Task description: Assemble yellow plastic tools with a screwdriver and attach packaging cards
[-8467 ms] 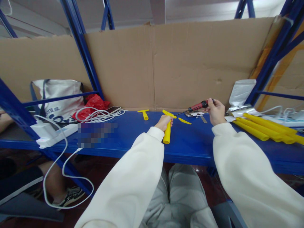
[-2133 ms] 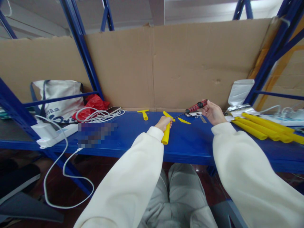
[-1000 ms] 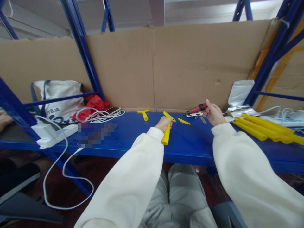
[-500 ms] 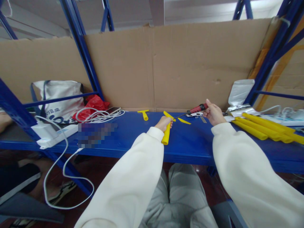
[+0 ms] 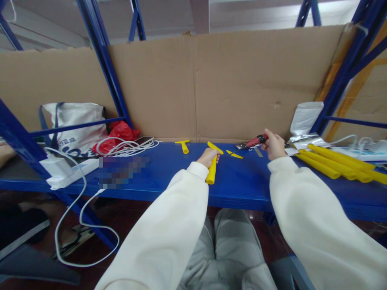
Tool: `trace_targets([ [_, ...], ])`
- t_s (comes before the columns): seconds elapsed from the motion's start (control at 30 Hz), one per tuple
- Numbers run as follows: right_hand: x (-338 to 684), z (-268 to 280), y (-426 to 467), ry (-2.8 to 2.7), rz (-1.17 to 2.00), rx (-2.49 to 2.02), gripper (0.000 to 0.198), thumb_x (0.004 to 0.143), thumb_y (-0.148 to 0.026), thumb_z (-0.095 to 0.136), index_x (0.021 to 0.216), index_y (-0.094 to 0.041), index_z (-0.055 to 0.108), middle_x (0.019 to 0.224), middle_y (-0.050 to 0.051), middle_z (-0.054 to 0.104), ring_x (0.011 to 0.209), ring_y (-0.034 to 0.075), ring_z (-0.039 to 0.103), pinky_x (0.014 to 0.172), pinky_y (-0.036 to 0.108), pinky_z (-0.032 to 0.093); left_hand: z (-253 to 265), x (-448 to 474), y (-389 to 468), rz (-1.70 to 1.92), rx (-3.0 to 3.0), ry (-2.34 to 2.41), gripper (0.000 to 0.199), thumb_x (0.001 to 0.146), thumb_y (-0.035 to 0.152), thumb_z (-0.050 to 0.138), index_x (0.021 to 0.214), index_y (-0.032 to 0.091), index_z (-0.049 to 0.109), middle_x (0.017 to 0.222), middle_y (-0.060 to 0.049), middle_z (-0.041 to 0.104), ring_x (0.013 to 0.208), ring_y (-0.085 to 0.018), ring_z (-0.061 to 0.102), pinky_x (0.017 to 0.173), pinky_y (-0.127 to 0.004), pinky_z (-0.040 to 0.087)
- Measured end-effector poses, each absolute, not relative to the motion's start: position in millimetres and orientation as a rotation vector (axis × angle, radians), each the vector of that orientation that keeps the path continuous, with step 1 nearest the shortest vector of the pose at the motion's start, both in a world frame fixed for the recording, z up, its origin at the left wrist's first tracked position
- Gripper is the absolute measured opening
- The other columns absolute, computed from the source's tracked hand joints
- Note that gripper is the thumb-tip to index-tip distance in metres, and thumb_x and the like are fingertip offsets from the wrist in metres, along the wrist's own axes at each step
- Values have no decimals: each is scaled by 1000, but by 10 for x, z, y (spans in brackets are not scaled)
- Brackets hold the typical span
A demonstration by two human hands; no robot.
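My left hand (image 5: pixel 209 157) is wrapped around a yellow tube with a crosspiece at its top (image 5: pixel 212 174), held at the middle of the blue bench. My right hand (image 5: pixel 274 146) grips the red and black handle of a screwdriver (image 5: pixel 256 141); its thin shaft points left, its tip apart from the tube. Beneath the shaft lies a loose flat yellow piece (image 5: pixel 234 154). A finished-looking yellow T-shaped piece (image 5: pixel 184 146) rests farther left. Close to my right hand are a small metal strip (image 5: pixel 258 152) and a few tiny parts too small to name.
Several yellow tubes (image 5: pixel 335 161) lie at the right beside a silvery bag (image 5: pixel 306 117). On the left are a power strip (image 5: pixel 72 173), coiled white cable (image 5: pixel 133 149), a red plastic bag (image 5: pixel 117 133) and a cloth bag (image 5: pixel 75 117). Cardboard (image 5: pixel 236 80) walls the back. Another person sits at far left.
My right hand has drawn the screwdriver right and slightly down, so its tip has come away from the yellow tube. My left hand stays in place around the tube.
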State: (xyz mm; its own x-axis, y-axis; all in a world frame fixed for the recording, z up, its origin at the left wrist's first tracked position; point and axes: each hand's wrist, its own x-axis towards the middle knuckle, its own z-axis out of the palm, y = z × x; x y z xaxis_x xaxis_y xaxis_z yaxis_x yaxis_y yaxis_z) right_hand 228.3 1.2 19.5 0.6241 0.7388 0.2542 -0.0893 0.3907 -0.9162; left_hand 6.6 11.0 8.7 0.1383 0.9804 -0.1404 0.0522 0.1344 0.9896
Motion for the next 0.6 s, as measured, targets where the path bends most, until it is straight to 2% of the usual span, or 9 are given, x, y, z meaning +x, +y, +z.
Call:
trace_targets([
  [0.17, 2254, 226, -38, -693, 531, -1196, 32, 82, -27, 61, 64, -23, 34, 43, -10, 32, 33, 7, 33, 32, 21, 25, 77, 71, 123, 987, 1210, 1203, 28, 82, -1, 49, 58, 15, 47, 47, 3, 44, 41, -7, 39, 44, -21, 33],
  [0.43, 2253, 186, -31, -763, 561, -1275, 29, 77, -26, 62, 63, -24, 37, 38, -10, 30, 32, 8, 32, 31, 21, 23, 84, 78, 112, 963, 1241, 1244, 19, 79, -2, 53, 65, 11, 53, 56, 0, 53, 44, -6, 44, 45, -20, 35],
  [0.53, 2269, 183, -27, -786, 548, -1340, 26, 76, -26, 61, 62, -24, 39, 39, -9, 32, 33, 9, 32, 32, 22, 24, 87, 73, 102, 971, 1238, 1241, 14, 79, -2, 53, 74, 11, 56, 59, 0, 54, 47, -8, 49, 46, -20, 37],
  [0.6, 2300, 170, -15, -807, 490, -1455, 20, 77, -27, 56, 62, -24, 42, 40, -7, 34, 35, 11, 36, 35, 25, 28, 82, 68, 101, 984, 1249, 1235, 15, 79, -2, 52, 87, 10, 59, 63, 0, 55, 49, -9, 52, 47, -20, 39],
])
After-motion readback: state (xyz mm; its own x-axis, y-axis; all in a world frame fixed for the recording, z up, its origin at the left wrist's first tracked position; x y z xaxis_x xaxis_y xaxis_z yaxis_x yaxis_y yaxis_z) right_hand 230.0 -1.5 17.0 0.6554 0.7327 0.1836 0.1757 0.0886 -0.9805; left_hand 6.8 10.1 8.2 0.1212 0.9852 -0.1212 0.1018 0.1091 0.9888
